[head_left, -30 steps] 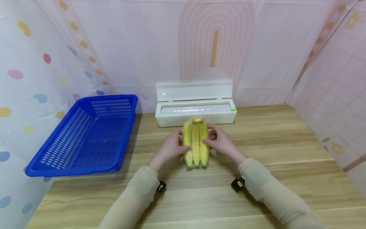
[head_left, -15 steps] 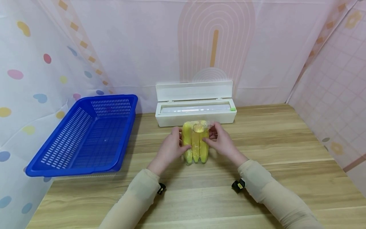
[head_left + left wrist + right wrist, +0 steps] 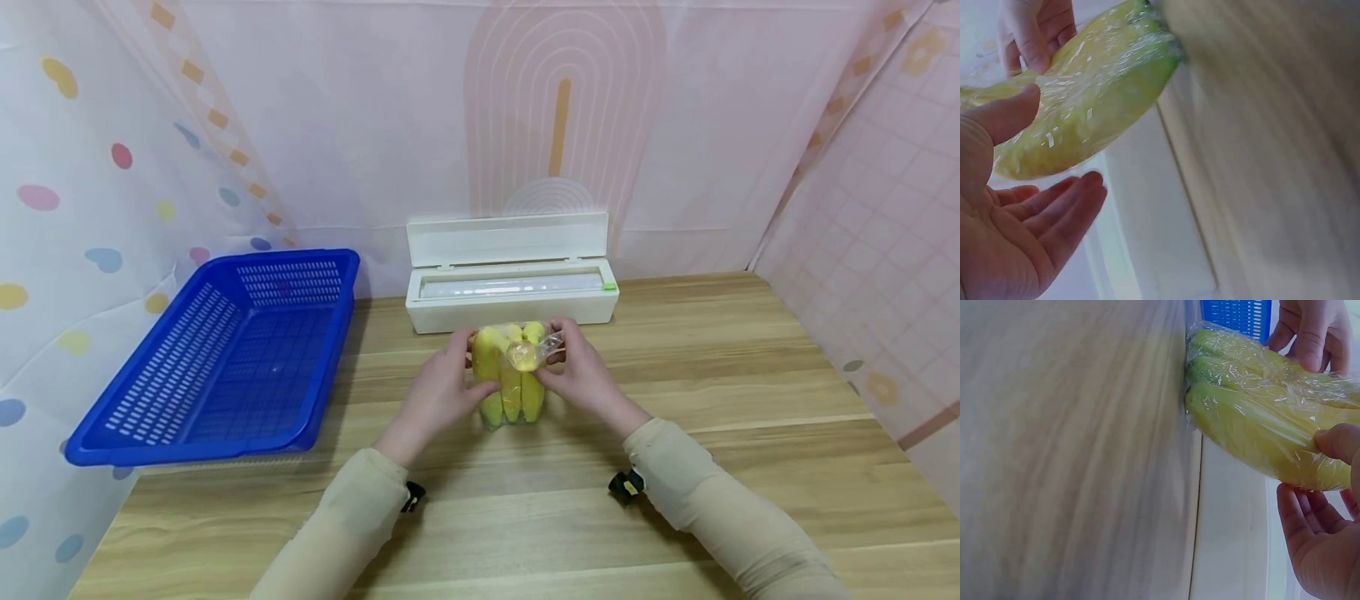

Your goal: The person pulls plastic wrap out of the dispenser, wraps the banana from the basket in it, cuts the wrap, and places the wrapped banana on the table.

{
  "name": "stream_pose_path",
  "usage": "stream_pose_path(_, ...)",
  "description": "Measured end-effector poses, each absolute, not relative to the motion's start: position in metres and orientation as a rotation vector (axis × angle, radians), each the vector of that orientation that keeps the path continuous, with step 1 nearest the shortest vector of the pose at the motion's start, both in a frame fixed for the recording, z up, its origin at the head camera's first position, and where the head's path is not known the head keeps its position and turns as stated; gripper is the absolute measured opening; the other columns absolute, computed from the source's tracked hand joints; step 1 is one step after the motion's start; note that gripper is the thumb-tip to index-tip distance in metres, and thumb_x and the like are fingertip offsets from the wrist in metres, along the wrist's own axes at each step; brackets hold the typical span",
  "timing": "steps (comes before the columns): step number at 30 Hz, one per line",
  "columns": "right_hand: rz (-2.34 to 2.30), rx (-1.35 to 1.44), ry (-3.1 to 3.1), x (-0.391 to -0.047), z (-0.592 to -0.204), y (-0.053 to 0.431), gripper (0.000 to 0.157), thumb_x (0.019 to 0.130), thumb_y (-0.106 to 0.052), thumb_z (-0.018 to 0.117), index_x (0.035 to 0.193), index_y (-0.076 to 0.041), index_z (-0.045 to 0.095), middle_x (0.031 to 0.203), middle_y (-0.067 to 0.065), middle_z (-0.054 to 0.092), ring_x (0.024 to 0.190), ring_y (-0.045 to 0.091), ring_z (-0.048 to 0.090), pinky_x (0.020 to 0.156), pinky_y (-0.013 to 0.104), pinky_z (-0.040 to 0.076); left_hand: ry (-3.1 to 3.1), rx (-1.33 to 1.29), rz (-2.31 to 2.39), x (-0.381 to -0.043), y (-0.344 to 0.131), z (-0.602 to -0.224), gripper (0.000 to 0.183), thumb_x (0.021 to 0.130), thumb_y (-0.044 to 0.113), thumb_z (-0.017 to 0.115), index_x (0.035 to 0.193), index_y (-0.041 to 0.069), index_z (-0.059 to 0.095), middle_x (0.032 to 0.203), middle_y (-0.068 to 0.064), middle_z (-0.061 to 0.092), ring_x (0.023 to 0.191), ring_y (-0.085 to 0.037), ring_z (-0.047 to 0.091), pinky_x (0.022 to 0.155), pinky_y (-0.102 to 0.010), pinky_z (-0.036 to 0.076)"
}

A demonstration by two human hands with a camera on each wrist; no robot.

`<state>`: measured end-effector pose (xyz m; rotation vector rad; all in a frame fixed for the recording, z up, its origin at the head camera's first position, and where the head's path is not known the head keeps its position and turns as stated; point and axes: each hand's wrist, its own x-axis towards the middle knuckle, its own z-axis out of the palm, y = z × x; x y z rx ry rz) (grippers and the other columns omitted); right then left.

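A bunch of bananas [image 3: 512, 398] wrapped in clear cling film stands tilted up on its tips at the middle of the wooden table, stem end raised toward the person. On its left side, my left hand [image 3: 441, 385] holds it, thumb in front and fingers behind. The right hand [image 3: 587, 372] grips the opposite side likewise, with a loose twist of film beside its fingers. In the right wrist view, the banana tips [image 3: 1200, 369] meet the tabletop and the right thumb [image 3: 1338, 442] presses the film. The left fingers [image 3: 1066, 209] spread behind the fruit in the left wrist view.
Just behind the bananas stands a white cling film dispenser [image 3: 512, 317], lid raised, a film roll [image 3: 510, 287] inside. A blue plastic basket [image 3: 187, 454] occupies the table's left side. Patterned cloth [image 3: 352, 125] hangs along the back and sides.
The bananas have tipped up from lying nearly flat, their stem end swinging toward the person while the tips stay low. Both hands keep their hold.
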<state>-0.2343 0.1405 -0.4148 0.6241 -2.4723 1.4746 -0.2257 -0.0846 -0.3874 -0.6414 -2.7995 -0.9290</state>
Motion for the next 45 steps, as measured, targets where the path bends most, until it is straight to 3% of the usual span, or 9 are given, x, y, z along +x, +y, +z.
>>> stream_pose_path(6,1.471,0.611,-2.454,-0.233,-0.414,0.139,0.062,0.076,0.012,0.075,0.126,0.007,0.039,0.109,0.021,0.058,0.091,0.030,0.063,0.081,0.036,0.057,-2.528,-0.675,-0.793,-0.217,-0.091,-0.377,0.089,0.064,0.031,0.094,0.133,-0.002,0.050,0.121,-0.018,0.061,0.105,-0.032,0.062,0.086,-0.045,0.054)
stream_pose_path(10,1.470,0.601,-2.448,-0.233,-0.415,0.140,0.062,0.076,0.013,0.076,0.126,0.006,0.040,0.109,0.021,0.058,0.091,0.030,0.063,0.081,0.034,0.057,-2.226,-0.837,-0.692,-0.213,-0.092,-0.375,0.075,0.062,0.026,0.095,0.121,-0.002,0.058,0.113,-0.017,0.065,0.101,-0.032,0.063,0.087,-0.043,0.053)
stream_pose_path(16,1.451,0.615,-2.441,-0.233,-0.415,0.141,0.062,0.075,0.012,0.077,0.125,0.006,0.041,0.108,0.019,0.058,0.091,0.028,0.062,0.081,0.034,0.057,-1.915,-0.976,-0.594,-0.210,-0.090,-0.376,0.043,0.071,0.017,0.089,0.104,0.001,0.066,0.105,-0.012,0.068,0.094,-0.028,0.065,0.082,-0.040,0.054)
stream_pose_path(23,1.431,0.637,-2.428,-0.234,-0.415,0.140,0.062,0.075,0.013,0.076,0.125,0.007,0.041,0.107,0.019,0.058,0.090,0.028,0.061,0.081,0.036,0.057,-1.674,-1.046,-0.597,-0.209,-0.082,-0.377,0.017,0.090,0.017,0.074,0.096,0.002,0.071,0.099,-0.011,0.072,0.089,-0.027,0.068,0.078,-0.038,0.056)
stream_pose_path(31,1.385,0.637,-2.432,-0.232,-0.414,0.139,0.059,0.074,0.011,0.077,0.122,0.005,0.042,0.106,0.018,0.058,0.091,0.029,0.061,0.081,0.038,0.057,-1.700,-1.090,-0.556,-0.213,-0.078,-0.382,0.019,0.093,0.016,0.070,0.103,0.000,0.073,0.105,-0.012,0.073,0.096,-0.027,0.068,0.087,-0.035,0.055)
stream_pose_path(45,1.276,0.676,-2.433,-0.230,-0.413,0.137,0.062,0.073,0.009,0.080,0.123,0.005,0.043,0.112,0.019,0.058,0.097,0.031,0.060,0.083,0.039,0.056,-1.878,-1.065,-0.617,-0.215,-0.070,-0.381,0.038,0.075,0.005,0.084,0.111,0.001,0.072,0.111,-0.010,0.072,0.103,-0.024,0.067,0.095,-0.034,0.052)
